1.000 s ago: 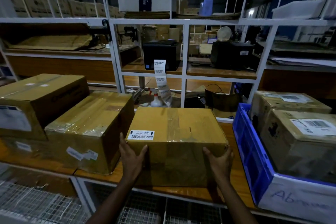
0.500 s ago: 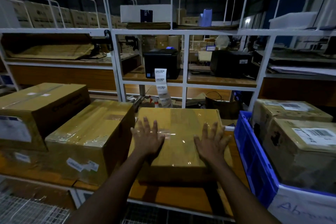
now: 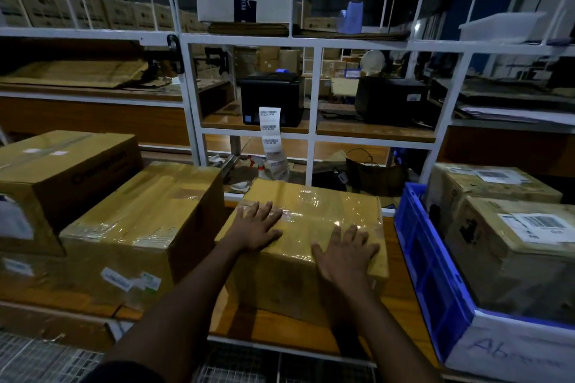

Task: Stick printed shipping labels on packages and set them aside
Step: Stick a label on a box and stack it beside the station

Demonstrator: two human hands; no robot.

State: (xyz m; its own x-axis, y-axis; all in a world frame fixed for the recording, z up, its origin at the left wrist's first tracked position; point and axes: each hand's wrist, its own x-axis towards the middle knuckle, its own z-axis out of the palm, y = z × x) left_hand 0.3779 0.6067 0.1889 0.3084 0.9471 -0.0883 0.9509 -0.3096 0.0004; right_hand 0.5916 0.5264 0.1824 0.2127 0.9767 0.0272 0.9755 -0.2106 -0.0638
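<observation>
Pressing both flat, open palms, left hand [image 3: 259, 226] and right hand [image 3: 345, 253], you are resting on the tape-glossy package [image 3: 314, 221], wedged between neighbouring box [image 3: 146, 214] and blue crate [image 3: 429, 255]; tabletop [image 3: 399, 277] showing near.

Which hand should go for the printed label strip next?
Left, probably. The left hand lies flat on the box almost directly below the label strip; the right hand is farther off.

Box [image 3: 314, 224] between boxes [image 3: 140, 221] and crate [image 3: 429, 258].
</observation>
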